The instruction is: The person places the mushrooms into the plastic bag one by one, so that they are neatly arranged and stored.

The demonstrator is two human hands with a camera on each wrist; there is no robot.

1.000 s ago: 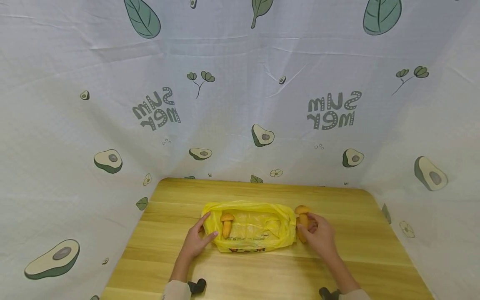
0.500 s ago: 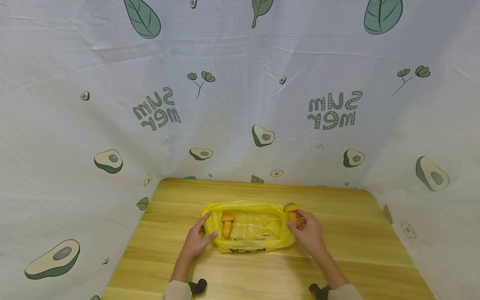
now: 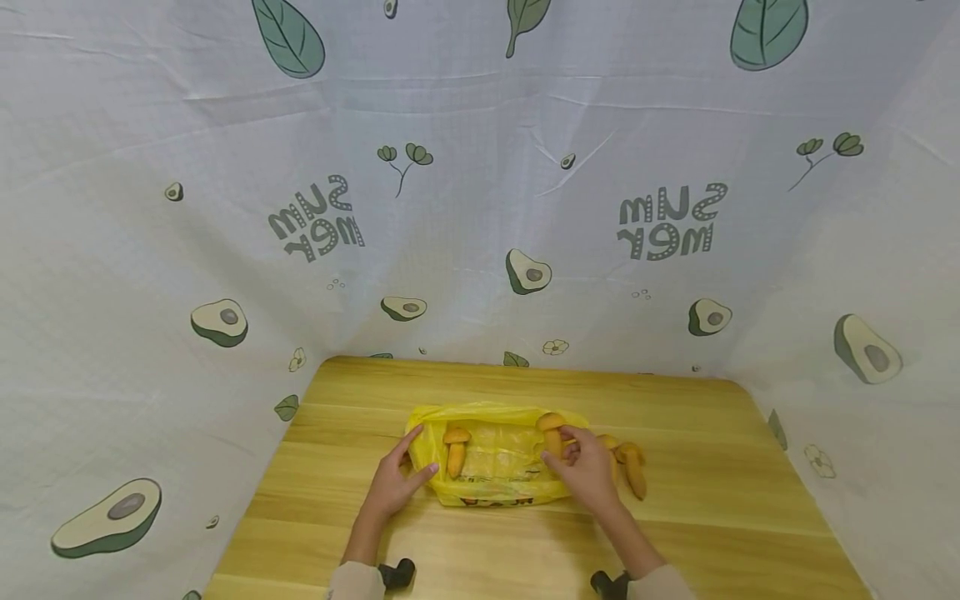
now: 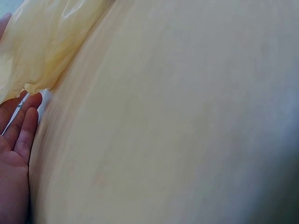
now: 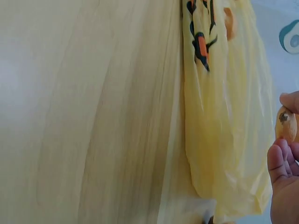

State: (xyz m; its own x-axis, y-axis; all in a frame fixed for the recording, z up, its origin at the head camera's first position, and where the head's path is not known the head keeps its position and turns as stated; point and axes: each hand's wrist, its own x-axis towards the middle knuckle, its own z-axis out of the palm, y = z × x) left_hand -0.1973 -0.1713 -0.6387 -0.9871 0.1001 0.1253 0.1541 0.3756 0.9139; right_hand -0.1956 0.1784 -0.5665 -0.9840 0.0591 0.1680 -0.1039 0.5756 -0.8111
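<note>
A yellow plastic bag (image 3: pixel 498 490) lies on the table with its mouth spread wide. My left hand (image 3: pixel 392 486) holds the bag's left end, thumb and fingers apart at the rim; its fingers reach under the bag's edge in the left wrist view. An orange-brown mushroom (image 3: pixel 456 456) lies inside at the left. Over the right part of the mouth, my right hand (image 3: pixel 591 473) pinches another mushroom (image 3: pixel 551 423), cap pointing away from me. The right wrist view shows the base of its stem (image 5: pixel 286 126) between thumb and fingers.
Right of the bag, a mushroom (image 3: pixel 635 477) lies on the wooden table (image 3: pixel 705 467), with another partly hidden behind my right hand. A white cloth (image 3: pixel 465 208) printed with avocados and leaves hangs around the table's back and sides.
My right hand has carried its mushroom leftward, from beside the bag to over its opening, uncovering mushrooms on the table at right. My left hand has stayed at the bag's left end.
</note>
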